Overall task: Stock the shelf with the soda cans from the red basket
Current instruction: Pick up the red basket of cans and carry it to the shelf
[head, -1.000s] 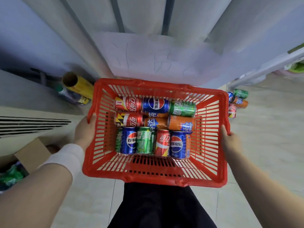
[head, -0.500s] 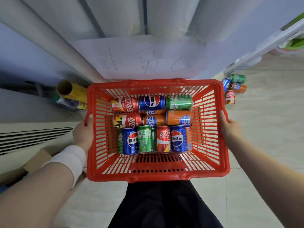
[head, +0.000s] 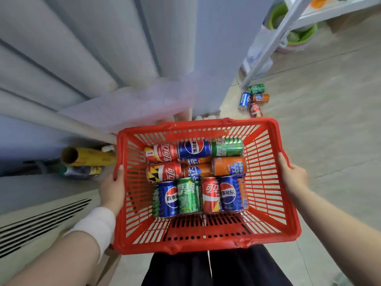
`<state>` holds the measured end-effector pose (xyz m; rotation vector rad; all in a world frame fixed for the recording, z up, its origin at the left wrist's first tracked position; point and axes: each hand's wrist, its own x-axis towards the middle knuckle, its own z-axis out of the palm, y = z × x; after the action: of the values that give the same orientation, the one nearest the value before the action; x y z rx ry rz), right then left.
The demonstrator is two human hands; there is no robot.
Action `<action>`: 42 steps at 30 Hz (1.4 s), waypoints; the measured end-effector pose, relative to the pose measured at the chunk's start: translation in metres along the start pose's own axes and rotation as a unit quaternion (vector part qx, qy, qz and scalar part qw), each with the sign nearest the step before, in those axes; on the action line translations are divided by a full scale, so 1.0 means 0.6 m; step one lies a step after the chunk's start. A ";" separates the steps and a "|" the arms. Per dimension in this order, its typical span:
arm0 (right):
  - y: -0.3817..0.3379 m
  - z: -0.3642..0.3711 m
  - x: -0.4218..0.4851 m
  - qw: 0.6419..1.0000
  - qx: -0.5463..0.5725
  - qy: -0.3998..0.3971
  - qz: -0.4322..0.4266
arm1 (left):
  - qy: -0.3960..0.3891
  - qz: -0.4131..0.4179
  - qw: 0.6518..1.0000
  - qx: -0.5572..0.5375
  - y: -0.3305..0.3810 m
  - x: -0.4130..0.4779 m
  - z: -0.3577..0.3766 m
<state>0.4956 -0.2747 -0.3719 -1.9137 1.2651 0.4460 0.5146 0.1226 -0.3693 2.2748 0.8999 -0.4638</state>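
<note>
From my feed, tall pale ribbed panels [head: 61, 48] fill the view from 9 to 12 o'clock, grey-white with dark grooves between them; beside them at 12 o'clock stands a smooth blue-grey wall [head: 222, 48]. A translucent sheet [head: 134, 108] lies across the foot of the panels; at 9 o'clock a yellow cardboard tube [head: 86, 156] lies on its side, open end toward me. A louvred vent [head: 41, 221] sits at 8 o'clock. The floor [head: 329, 141] is beige tile, evenly lit; at 1 o'clock I see the white metal shelf [head: 274, 40], with a green basin [head: 303, 38] on the floor under it.
</note>
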 end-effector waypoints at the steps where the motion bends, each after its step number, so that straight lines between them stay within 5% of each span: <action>1: 0.019 -0.016 0.001 1.000 0.010 0.011 0.009 | -0.008 0.016 1.000 0.004 0.018 -0.009 0.006; 19: 0.170 -0.380 0.206 0.988 0.011 0.108 0.107 | -0.048 0.112 0.991 0.060 0.374 -0.177 0.299; 34: 0.119 -0.644 0.391 0.959 0.065 0.210 0.177 | -0.135 0.180 0.971 0.076 0.741 -0.220 0.511; 42: 0.075 -0.749 0.515 0.957 0.099 0.193 0.194 | -0.175 0.169 0.969 0.046 0.921 -0.233 0.610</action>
<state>0.5357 -0.8168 -0.3094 -1.6288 1.8817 0.1286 0.7749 -0.5011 -0.3246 2.2693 0.3120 -0.7315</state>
